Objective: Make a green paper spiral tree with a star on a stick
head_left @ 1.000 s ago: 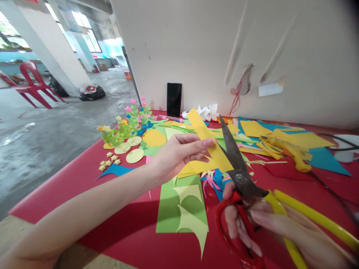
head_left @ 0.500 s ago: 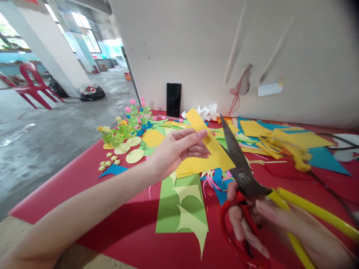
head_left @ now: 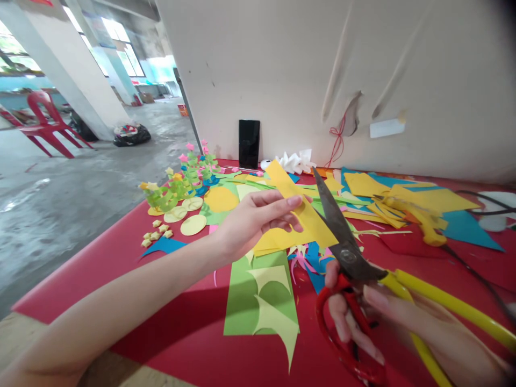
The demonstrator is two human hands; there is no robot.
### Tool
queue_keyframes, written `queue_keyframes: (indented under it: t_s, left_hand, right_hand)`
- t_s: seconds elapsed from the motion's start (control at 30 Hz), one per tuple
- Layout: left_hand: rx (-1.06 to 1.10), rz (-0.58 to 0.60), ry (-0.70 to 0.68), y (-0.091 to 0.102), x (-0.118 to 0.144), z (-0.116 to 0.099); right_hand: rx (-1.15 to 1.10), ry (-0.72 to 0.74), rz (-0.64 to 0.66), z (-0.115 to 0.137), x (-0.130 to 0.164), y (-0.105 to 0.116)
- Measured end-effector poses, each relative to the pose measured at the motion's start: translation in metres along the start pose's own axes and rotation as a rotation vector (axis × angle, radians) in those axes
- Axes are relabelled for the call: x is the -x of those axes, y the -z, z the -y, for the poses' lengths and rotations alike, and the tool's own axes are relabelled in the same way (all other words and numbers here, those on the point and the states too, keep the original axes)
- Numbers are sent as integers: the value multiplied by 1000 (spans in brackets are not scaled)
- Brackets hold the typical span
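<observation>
My left hand (head_left: 262,217) pinches a yellow paper strip (head_left: 312,221) between thumb and fingers, above the table. The strip slants from upper left to lower right. Its lower right end lies against the blades of the scissors (head_left: 347,253). My right hand (head_left: 403,317) grips these scissors, which have one red and one yellow handle loop. The dark blades are parted and point up and to the left. Under my hands lies a green paper sheet (head_left: 237,301) with pale yellow offcuts (head_left: 278,317) on it. More yellow paper (head_left: 270,240) shows just below my left hand.
On the red table (head_left: 169,328) stand curled green paper pieces (head_left: 173,196), with pale paper discs (head_left: 193,224) and small folded stars (head_left: 157,235) nearby. A black phone (head_left: 249,144) leans on the back panel. A yellow glue gun (head_left: 427,220) with a cable lies right, among blue and yellow paper.
My left hand and the yellow strip have shifted very slightly, the thumb a little to the right and lower. The scissors have moved slightly left; their blades remain parted.
</observation>
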State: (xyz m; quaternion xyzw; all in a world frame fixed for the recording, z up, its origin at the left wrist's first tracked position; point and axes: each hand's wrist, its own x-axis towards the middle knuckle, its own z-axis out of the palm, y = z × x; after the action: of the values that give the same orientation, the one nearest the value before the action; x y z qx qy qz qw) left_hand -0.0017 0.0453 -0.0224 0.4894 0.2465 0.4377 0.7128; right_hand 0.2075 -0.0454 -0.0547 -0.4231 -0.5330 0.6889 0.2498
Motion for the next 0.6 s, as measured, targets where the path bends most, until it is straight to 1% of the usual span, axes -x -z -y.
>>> queue_keyframes:
  t_s: [0.17,0.33,0.53,0.6]
  left_hand:
    - [8,1,-15,0,0,0]
    - [14,-11,-5,-1,1,-1]
    - [-13,11,12,0,1,-1]
    - [-13,18,10,0,1,-2]
  right_hand:
    - [-12,-16,5,1,1,0]
    - [-5,-3,4,0,2,1]
    - [-5,0,8,0,1,2]
    - [27,-7,3,-2,3,2]
